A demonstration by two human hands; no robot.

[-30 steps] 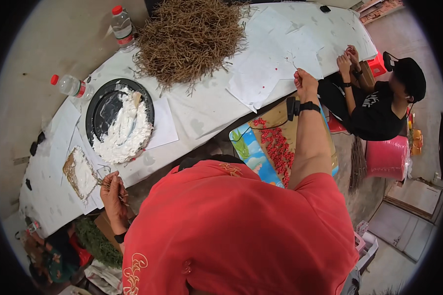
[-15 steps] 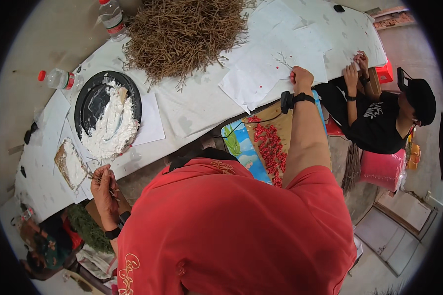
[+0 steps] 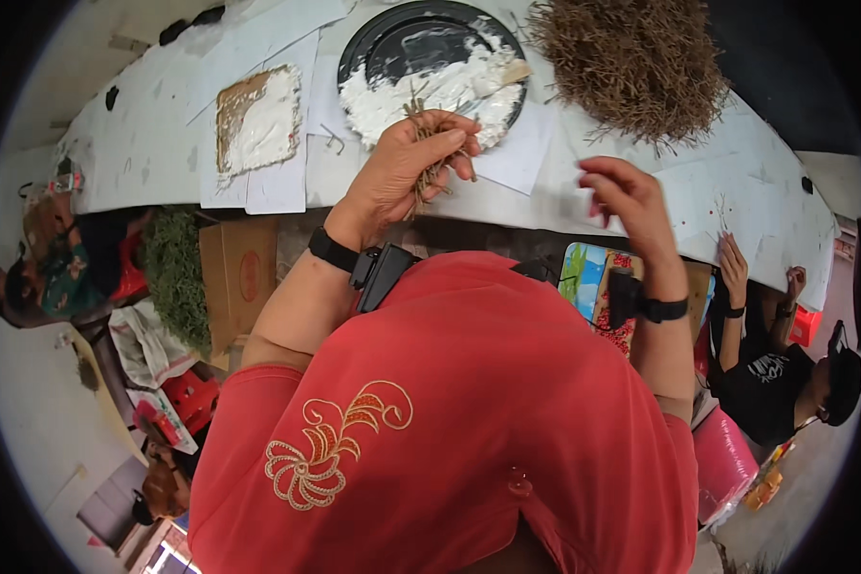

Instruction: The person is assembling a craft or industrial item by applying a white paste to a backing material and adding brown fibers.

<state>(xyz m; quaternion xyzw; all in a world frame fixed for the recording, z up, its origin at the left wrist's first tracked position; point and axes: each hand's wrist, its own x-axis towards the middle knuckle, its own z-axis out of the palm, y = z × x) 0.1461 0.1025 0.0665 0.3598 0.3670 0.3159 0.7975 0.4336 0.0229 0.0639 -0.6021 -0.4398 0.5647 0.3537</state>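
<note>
While the left hand closes around a small bundle of brown sticks, fingers curled tight about them, it sits at the upper middle of the frame, just over the near rim of a black tray heaped with white paste. Stick ends poke out above the knuckles toward the paste, and a few hang below the palm. To the right of centre, the right hand hovers above the edge of the white surface with fingers loosely bent and thumb apart; it looks empty, though a thin stick between the fingertips could not be ruled out. A big heap of the same sticks lies at the upper right, and a flat board smeared with paste rests at the upper left. Another person's hands work at the far right. Judging by this, the step in hand is gathering and squaring up a bundle beside the paste; a next move would call for keeping the grip firm so no sticks slip, and bringing their tips level to the paste.
</note>
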